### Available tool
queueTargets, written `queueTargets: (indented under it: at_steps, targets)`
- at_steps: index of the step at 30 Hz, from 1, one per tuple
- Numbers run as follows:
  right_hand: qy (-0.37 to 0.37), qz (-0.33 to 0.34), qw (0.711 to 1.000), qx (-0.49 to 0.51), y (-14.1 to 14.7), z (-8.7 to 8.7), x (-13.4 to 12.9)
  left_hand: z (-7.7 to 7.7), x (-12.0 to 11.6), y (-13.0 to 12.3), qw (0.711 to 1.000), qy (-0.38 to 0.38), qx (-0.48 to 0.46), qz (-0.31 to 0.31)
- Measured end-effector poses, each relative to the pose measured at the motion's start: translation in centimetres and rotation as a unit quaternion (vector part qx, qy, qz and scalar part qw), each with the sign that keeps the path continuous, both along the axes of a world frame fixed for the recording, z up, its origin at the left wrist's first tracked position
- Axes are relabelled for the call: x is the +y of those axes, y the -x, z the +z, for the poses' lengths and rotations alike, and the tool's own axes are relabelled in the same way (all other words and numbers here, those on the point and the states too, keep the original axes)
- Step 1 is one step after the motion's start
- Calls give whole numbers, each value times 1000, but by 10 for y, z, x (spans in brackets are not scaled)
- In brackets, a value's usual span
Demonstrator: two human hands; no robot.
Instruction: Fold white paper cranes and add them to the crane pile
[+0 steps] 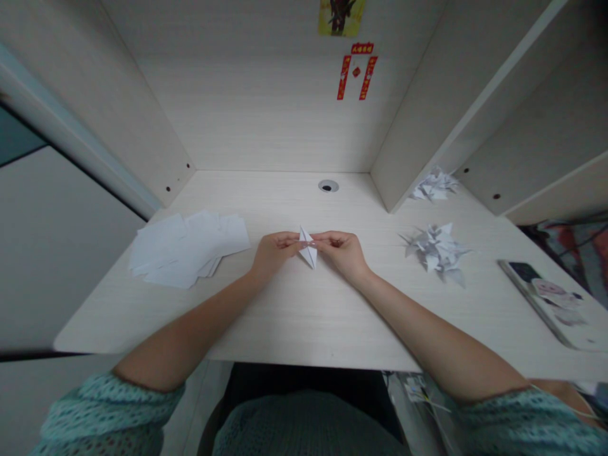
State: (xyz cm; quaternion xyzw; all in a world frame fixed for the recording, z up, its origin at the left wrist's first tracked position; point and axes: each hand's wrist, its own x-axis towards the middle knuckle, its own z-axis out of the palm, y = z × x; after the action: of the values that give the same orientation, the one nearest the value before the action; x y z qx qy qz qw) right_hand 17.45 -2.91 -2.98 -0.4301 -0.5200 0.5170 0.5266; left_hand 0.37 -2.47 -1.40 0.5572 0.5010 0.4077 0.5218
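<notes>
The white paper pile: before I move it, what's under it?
The white paper sheets rest on the pale desk; the desk beneath them is covered, so anything lying there cannot be seen.

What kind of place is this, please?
Probably a small study nook, perhaps in a dormitory: a built-in desk with a cable hole, enclosing side panels, and red paper decorations on the wall.

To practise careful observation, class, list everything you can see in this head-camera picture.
folded paper: one, white, between the hands
paper sheets: many, white, loose pile on the desk's left
nearer paper heap: one, white folded shapes, desk's right
farther paper heap: one, white folded shapes, behind the nearer heap
flat case: one, dark with pale picture, desk's right edge
cable hole: one, grey ring, back of desk
wall decoration: one, red, back wall
poster: one, yellow and dark, above the decoration
desk: one, pale wood, centre
left hand: one, pinching the folded paper
right hand: one, pinching the folded paper
sleeves: two, teal, bottom corners
</notes>
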Motion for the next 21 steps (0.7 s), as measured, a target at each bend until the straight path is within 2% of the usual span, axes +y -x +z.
queueTargets:
  at_steps: [6, 10, 14, 17, 21]
  targets:
    - [-18, -8, 999, -45, 2, 1, -2, 4, -3, -1, 1000, -12, 7, -9]
    - [-20, -20, 999, -25, 6, 1, -4, 4, -3, -1, 1000, -7, -16, 16]
    - [5, 27, 998, -58, 7, 0, -6, 5, -2, -2, 997, -4, -57, 53]
    - [16, 59, 993, -96, 7, 1, -8, 6, -2, -3, 996, -11, -62, 59]
    - [19, 77, 992, -96, 6, 2, -9, 8, -3, -3, 996, -15, -59, 68]
